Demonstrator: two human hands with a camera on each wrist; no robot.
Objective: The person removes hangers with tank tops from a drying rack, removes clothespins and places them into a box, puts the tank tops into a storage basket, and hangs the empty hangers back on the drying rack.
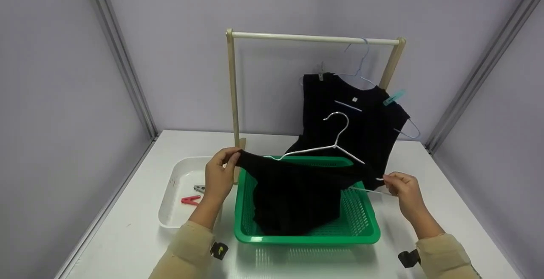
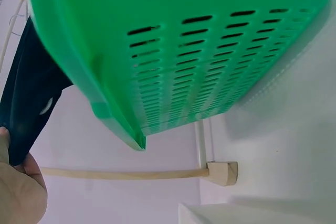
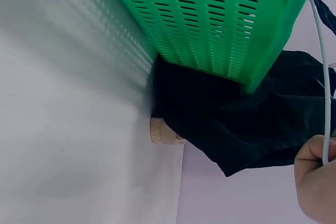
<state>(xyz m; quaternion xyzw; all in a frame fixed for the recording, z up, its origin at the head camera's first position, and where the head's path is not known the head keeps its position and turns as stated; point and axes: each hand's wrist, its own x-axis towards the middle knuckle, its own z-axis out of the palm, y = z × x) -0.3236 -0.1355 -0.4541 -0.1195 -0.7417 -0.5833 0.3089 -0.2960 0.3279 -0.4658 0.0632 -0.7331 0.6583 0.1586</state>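
A black garment (image 1: 297,198) hangs over the green basket (image 1: 306,240), its lower part inside. My left hand (image 1: 221,172) pinches the garment's left corner between thumb and fingers; the left wrist view also shows this hand (image 2: 21,182) on the dark cloth. A white wire hanger (image 1: 335,146), hook upward, lies partly within the garment, one end coming out at the right. With thumb and fingers my right hand (image 1: 406,192) grips that right end; the right wrist view shows the white wire (image 3: 326,103) in its fingers. The garment's exact kind is unclear.
Behind the basket stands a rack with a white rail (image 1: 297,37). A black sleeveless top (image 1: 352,121) hangs there on a blue hanger (image 1: 361,64), a teal clothespin (image 1: 395,97) at its shoulder. A white tray (image 1: 170,202) at left holds a red clothespin (image 1: 190,200) and a grey one (image 1: 199,189).
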